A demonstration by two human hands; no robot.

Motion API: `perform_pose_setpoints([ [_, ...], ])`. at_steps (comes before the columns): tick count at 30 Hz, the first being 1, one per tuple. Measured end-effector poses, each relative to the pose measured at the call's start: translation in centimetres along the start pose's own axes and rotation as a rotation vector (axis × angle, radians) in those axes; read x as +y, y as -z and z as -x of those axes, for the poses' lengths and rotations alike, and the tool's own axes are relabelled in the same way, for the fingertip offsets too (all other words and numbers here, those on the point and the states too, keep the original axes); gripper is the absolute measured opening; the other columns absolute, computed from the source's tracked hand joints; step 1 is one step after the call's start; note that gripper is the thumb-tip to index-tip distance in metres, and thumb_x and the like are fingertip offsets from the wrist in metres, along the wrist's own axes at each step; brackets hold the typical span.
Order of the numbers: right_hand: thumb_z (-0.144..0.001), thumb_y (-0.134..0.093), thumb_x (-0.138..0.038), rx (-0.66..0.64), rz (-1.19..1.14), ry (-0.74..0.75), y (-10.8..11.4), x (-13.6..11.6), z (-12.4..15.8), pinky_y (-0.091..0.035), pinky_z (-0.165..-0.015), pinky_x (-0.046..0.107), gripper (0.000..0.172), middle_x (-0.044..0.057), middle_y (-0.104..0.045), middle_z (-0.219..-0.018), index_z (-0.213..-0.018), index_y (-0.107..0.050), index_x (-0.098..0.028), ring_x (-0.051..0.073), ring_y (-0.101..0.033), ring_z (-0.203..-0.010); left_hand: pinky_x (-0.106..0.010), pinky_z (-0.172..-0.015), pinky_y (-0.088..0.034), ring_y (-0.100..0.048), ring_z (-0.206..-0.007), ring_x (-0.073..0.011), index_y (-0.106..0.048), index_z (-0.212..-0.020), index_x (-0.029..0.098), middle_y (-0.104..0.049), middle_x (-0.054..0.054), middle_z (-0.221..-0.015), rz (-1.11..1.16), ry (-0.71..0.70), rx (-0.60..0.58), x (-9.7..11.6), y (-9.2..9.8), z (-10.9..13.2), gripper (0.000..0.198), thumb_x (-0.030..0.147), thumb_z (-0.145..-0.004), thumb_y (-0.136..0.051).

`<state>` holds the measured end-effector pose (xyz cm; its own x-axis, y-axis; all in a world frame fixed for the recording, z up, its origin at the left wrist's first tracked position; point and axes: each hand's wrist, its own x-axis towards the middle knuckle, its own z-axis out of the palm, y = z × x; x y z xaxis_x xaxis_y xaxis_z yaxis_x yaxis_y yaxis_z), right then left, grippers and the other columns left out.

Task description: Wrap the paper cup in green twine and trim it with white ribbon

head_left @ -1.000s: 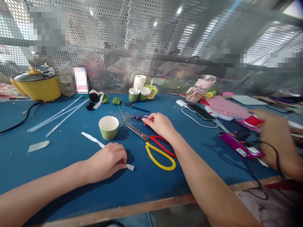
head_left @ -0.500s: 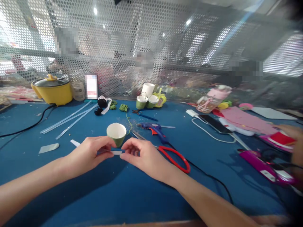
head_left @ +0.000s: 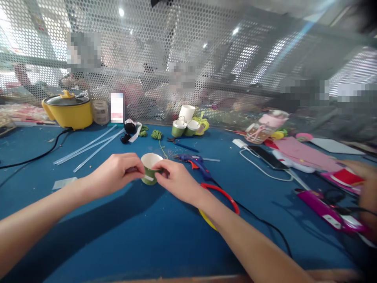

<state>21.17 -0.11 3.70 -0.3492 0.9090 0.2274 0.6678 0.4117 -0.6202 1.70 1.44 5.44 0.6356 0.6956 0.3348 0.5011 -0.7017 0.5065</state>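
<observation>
A small paper cup, white inside and green outside, stands upright between my hands. At its left side my left hand pinches a short white strip, which lies across the lower front of the cup. My right hand has its fingers and thumb closed on the cup's right side. Behind my right wrist lie scissors with red and yellow handles, partly covered by the arm. A blue glue gun rests just beyond, its cord running right.
Clear glue sticks and a yellow electric pot are on the left. Green yarn, pliers and green-white cups stand farther back. A phone, a magenta power strip and another person's hand are at right.
Both hands have moved forward and up to the cup, bringing the white strip from in front of it to its side. The right hand now grips the cup, which has shifted slightly right.
</observation>
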Motion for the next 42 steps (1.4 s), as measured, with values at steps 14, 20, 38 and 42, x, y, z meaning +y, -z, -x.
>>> perform_pose_setpoints([
  [14, -0.074, -0.05, -0.012, -0.062, -0.375, -0.11, 2.3, -0.4, 1.4, -0.034, -0.049, 0.02, 0.012, -0.004, -0.049, -0.06, -0.082, -0.058, -0.016, 0.007, -0.041, -0.051, -0.018, -0.049, -0.034, -0.043, -0.053, -0.0081, -0.056, -0.068, 0.015, -0.052, 0.004, -0.057, 0.24, 0.133, -0.1, 0.8, 0.5, -2.3, 0.014, 0.027, -0.075, -0.056],
  [20, -0.073, -0.05, -0.013, -0.072, -0.374, -0.112, 2.3, -0.4, 1.4, -0.035, -0.052, 0.022, 0.012, -0.003, -0.051, -0.063, -0.082, -0.058, -0.016, 0.008, -0.043, -0.055, -0.018, -0.047, -0.033, -0.041, -0.051, -0.0078, -0.056, -0.068, 0.015, -0.051, 0.004, -0.056, 0.225, 0.165, -0.113, 0.9, 0.3, -2.4, 0.014, 0.027, -0.075, -0.055],
  [38, -0.074, -0.059, -0.031, -0.077, -0.393, -0.146, 2.0, -0.4, 1.4, -0.035, -0.049, 0.021, 0.017, -0.002, -0.05, -0.062, -0.08, -0.058, -0.015, 0.008, -0.043, -0.055, -0.02, -0.05, -0.036, -0.045, -0.054, -0.0094, -0.056, -0.071, 0.015, -0.055, 0.002, -0.06, 0.203, 0.178, -0.137, 0.9, 0.0, -2.3, 0.018, 0.032, -0.076, -0.053],
  [42, -0.075, -0.058, -0.029, -0.075, -0.421, -0.149, 1.8, -0.3, 1.2, -0.035, -0.049, 0.02, 0.015, -0.002, -0.051, -0.064, -0.077, -0.058, -0.015, 0.008, -0.042, -0.054, -0.02, -0.05, -0.035, -0.044, -0.054, -0.0094, -0.056, -0.07, 0.015, -0.055, 0.002, -0.059, 0.192, 0.184, -0.133, 0.9, -0.1, -2.3, 0.018, 0.032, -0.076, -0.053],
])
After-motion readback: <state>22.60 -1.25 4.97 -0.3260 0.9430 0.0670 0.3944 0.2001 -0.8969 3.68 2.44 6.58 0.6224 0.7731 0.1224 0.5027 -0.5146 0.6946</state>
